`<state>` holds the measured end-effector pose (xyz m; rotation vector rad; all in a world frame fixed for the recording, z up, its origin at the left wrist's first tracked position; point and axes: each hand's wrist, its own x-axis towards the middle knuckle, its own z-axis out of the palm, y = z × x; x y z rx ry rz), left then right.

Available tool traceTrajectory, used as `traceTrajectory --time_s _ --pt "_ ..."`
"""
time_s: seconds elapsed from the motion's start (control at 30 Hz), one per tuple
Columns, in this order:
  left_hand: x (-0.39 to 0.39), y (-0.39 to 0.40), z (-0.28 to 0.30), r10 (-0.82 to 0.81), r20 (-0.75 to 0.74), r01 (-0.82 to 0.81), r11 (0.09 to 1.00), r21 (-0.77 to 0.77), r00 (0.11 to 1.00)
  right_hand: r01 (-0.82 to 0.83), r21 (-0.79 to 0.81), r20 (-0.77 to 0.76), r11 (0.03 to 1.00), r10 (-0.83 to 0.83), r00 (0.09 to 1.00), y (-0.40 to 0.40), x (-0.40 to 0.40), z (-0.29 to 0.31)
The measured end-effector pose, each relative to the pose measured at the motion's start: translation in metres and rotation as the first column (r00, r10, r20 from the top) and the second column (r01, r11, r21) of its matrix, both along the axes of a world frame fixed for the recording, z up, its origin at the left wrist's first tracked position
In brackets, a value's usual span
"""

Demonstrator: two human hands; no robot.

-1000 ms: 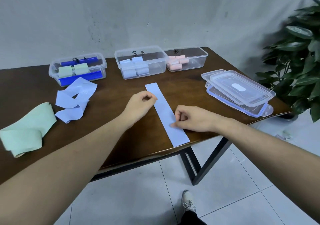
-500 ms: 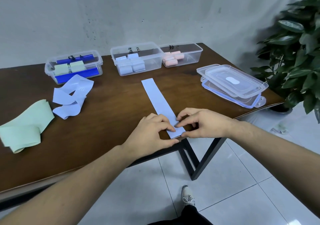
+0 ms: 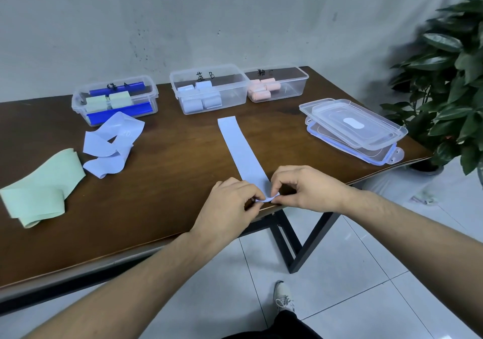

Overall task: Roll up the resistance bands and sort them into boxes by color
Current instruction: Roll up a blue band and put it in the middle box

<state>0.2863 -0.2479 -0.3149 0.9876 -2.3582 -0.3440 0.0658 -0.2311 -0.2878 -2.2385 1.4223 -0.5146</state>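
Pinching the near end of the band at the table edge, my left hand and right hand curl its first turn. I judge the thin, slick strip could spring open or roll crooked. Beyond, 3 clear boxes hold rolls.
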Motion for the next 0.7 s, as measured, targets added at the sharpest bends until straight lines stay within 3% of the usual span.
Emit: traceTrajectory --time_s 0.33,0.7 --pt "0.0026 0.0010 -0.0009 0.040 -0.049 -0.034 0.992 0.125 0.998 0.065 0.156 0.114 0.986 -0.083 0.990 -0.0050 0.0044 -0.0043" --pt "0.0005 -0.0044 -0.0010 0.091 0.060 -0.096 0.991 0.095 0.994 0.034 0.031 0.077 0.999 -0.036 0.996 -0.0050 0.0022 -0.0054"
